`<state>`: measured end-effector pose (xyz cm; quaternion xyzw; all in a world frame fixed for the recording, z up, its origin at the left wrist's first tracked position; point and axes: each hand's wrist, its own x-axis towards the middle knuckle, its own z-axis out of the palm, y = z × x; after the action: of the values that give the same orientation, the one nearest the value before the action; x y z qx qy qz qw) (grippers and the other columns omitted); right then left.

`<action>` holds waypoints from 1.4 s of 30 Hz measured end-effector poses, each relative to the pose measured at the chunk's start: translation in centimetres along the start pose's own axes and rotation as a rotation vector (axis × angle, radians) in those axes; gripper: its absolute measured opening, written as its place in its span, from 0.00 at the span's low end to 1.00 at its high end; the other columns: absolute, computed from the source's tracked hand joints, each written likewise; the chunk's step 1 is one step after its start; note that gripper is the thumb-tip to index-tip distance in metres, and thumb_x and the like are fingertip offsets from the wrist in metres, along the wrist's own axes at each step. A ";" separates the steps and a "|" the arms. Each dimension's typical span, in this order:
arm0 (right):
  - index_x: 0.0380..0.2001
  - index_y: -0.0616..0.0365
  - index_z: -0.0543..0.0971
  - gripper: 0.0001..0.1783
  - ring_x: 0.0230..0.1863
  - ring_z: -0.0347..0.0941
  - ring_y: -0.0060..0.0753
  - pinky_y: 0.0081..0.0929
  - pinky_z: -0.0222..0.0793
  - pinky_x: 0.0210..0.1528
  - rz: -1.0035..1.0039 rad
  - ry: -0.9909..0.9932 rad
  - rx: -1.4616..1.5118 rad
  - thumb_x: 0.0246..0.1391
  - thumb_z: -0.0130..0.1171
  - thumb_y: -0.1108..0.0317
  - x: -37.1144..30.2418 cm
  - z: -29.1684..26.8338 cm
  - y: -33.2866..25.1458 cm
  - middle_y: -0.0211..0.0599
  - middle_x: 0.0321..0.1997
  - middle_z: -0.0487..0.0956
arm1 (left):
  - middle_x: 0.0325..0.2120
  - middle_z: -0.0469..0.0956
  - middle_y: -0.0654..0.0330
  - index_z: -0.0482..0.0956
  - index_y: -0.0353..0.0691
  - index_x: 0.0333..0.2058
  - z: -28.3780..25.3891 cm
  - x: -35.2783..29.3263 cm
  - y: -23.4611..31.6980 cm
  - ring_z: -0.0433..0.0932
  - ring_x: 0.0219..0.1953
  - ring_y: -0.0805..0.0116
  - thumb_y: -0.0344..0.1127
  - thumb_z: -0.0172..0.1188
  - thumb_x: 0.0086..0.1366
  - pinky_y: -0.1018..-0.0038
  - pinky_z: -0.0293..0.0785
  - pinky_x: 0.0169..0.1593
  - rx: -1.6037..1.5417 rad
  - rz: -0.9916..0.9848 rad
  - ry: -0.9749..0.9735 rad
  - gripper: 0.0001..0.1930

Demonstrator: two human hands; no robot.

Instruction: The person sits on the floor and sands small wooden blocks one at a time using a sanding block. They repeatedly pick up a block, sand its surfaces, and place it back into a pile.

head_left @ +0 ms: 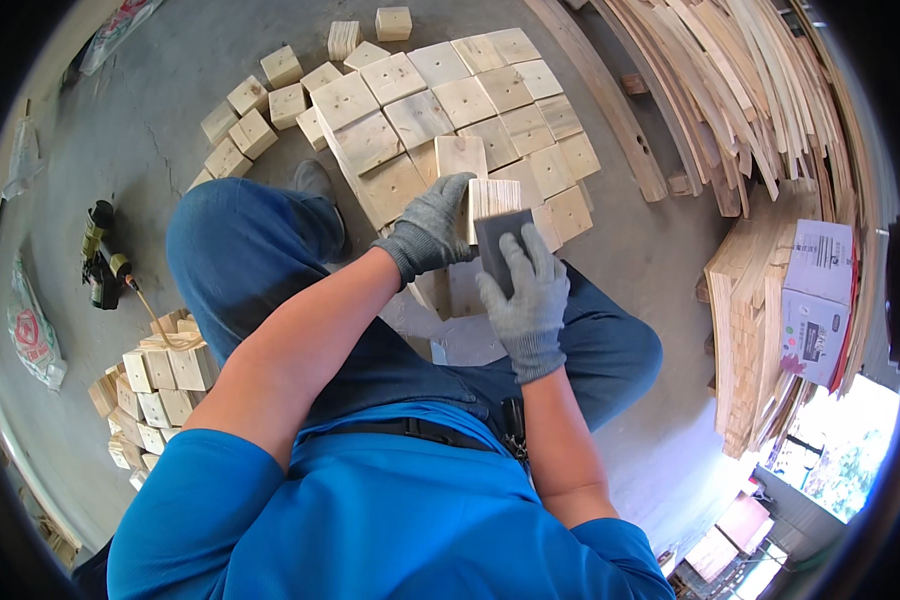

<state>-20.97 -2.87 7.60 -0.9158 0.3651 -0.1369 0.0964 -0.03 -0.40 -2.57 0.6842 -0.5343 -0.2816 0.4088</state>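
My left hand [433,230], in a grey knit glove, is closed round a small wooden block [494,196] whose layered side faces up. Against this block's near edge lies a flat dark grey sanding block [493,245]. My right hand [527,305], gloved the same way, grips the sanding block with its fingers bent over the top. Just beyond, another pale block [460,156] stands raised on a wide stack of wooden blocks [465,100]. Part of the held block is hidden by my left hand and the sanding block.
Loose blocks [253,133] lie left of the stack. A heap of blocks [175,375], a black-and-green tool [100,255] and plastic bags [35,335] are on the left floor. Long boards [710,80] and a carton [815,300] on stacked wood line the right.
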 end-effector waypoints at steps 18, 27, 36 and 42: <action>0.65 0.44 0.81 0.34 0.64 0.74 0.59 0.57 0.71 0.64 0.105 -0.023 -0.012 0.55 0.74 0.53 11.1 2.6 -0.4 0.39 0.75 0.73 | 0.65 0.70 0.40 0.62 0.39 0.72 0.2 0.2 -0.2 0.72 0.68 0.39 0.51 0.84 0.50 0.56 0.70 0.72 -0.019 0.000 -0.012 0.56; 0.65 0.47 0.81 0.36 0.65 0.72 0.60 0.58 0.68 0.65 -0.032 -0.025 0.009 0.52 0.76 0.57 -1.5 0.0 -0.8 0.45 0.75 0.71 | 0.65 0.72 0.41 0.65 0.40 0.70 0.9 -0.1 -1.1 0.75 0.66 0.39 0.56 0.83 0.49 0.54 0.72 0.71 -0.013 0.008 0.013 0.55; 0.63 0.45 0.82 0.34 0.63 0.76 0.59 0.55 0.72 0.66 0.056 0.008 -0.010 0.51 0.76 0.58 7.9 2.0 -0.1 0.40 0.73 0.75 | 0.66 0.71 0.43 0.63 0.42 0.71 0.7 0.1 -0.4 0.73 0.68 0.40 0.53 0.82 0.49 0.54 0.72 0.71 -0.025 0.001 0.010 0.55; 0.62 0.44 0.83 0.31 0.61 0.77 0.61 0.57 0.73 0.63 0.118 -0.010 0.022 0.55 0.73 0.53 12.9 2.8 1.2 0.38 0.74 0.74 | 0.66 0.71 0.43 0.62 0.43 0.73 0.6 0.2 -0.6 0.74 0.67 0.40 0.54 0.83 0.49 0.55 0.74 0.69 0.008 -0.026 -0.004 0.56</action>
<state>-11.83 -12.45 6.92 -0.8922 0.4165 -0.1305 0.1161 -0.19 -0.69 -3.34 0.6924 -0.5272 -0.2859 0.4012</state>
